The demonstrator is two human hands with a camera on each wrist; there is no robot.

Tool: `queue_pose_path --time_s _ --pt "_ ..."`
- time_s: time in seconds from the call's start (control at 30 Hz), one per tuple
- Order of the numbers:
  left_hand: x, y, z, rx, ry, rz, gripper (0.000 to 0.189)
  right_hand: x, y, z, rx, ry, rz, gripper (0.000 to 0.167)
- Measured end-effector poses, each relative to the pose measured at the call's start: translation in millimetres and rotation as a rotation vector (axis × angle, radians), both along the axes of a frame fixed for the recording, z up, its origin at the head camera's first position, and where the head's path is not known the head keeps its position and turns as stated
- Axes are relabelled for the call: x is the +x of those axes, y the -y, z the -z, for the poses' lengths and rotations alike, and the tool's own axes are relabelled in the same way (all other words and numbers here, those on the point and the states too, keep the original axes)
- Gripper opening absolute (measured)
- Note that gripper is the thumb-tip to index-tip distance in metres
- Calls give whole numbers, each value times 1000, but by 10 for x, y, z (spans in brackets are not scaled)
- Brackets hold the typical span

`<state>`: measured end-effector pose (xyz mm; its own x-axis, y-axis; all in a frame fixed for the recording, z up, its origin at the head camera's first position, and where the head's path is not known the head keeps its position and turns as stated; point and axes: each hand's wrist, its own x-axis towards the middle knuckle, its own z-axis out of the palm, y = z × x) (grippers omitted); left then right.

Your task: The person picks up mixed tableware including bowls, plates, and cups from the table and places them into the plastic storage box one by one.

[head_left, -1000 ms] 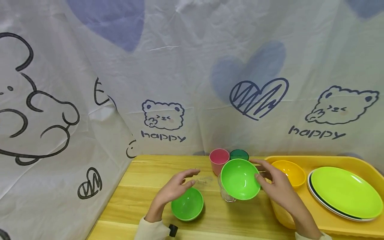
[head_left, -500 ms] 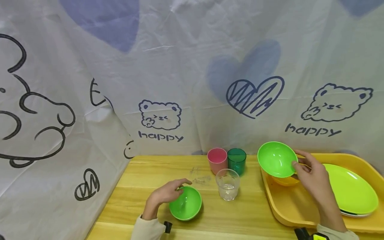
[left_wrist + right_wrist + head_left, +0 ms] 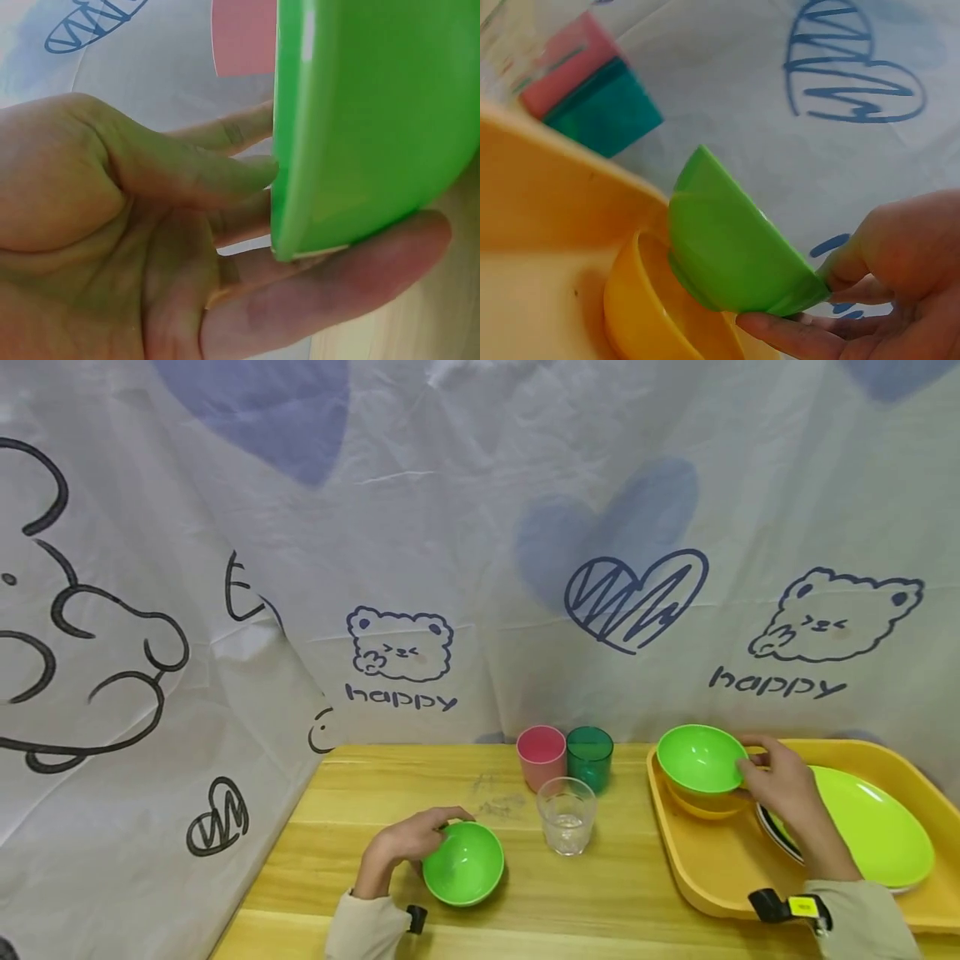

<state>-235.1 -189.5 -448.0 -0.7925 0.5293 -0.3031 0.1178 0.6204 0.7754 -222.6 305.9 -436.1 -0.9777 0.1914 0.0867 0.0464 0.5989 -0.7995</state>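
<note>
My right hand (image 3: 783, 781) pinches the rim of a green bowl (image 3: 701, 758), thumb at the rim and fingers under its side. That bowl hangs tilted at the mouth of a yellow-orange bowl (image 3: 641, 307), which sits in the tray's back left corner. On the table at the left, my left hand (image 3: 408, 842) grips a second green bowl (image 3: 463, 864) at its left rim. In the left wrist view the thumb lies at that bowl's rim (image 3: 289, 150), and a finger runs beneath its outer wall.
A yellow-orange tray (image 3: 720, 885) stands on the right of the wooden table (image 3: 570, 906). Stacked plates (image 3: 877, 827), lime green on top, lie in it. Between the bowls stand a clear cup (image 3: 567, 818), a pink cup (image 3: 542, 758) and a teal cup (image 3: 590, 760). A printed cloth hangs behind.
The right hand has carried its green bowl rightward, from over the clear cup to the yellow-orange bowl, lowering it lately. The left hand has come down from above and taken hold of the other green bowl.
</note>
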Motion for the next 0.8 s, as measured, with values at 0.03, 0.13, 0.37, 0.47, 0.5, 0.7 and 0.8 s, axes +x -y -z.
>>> queue_pose_path --time_s 0.03,0.13,0.37,0.47,0.5,0.7,0.8 --pt "-8 1 10 2 8 2 59 -17 -19 3 23 2 -13 44" --pt "-38 5 47 -7 14 9 63 -65 -77 9 71 19 -46 44" --pt "-51 -6 36 19 14 24 61 -157 -155 12 86 88 -116 45" --pt "-39 -15 19 25 22 18 60 -203 -171 8 114 116 -123 46" --pt "-34 -18 13 29 26 16 60 -220 -176 8 125 126 -122 47" --pt "-7 -2 10 68 32 17 65 -303 -245 1 217 160 -159 46" --pt "-8 31 8 96 20 38 64 -325 -288 -6 238 168 -191 44"
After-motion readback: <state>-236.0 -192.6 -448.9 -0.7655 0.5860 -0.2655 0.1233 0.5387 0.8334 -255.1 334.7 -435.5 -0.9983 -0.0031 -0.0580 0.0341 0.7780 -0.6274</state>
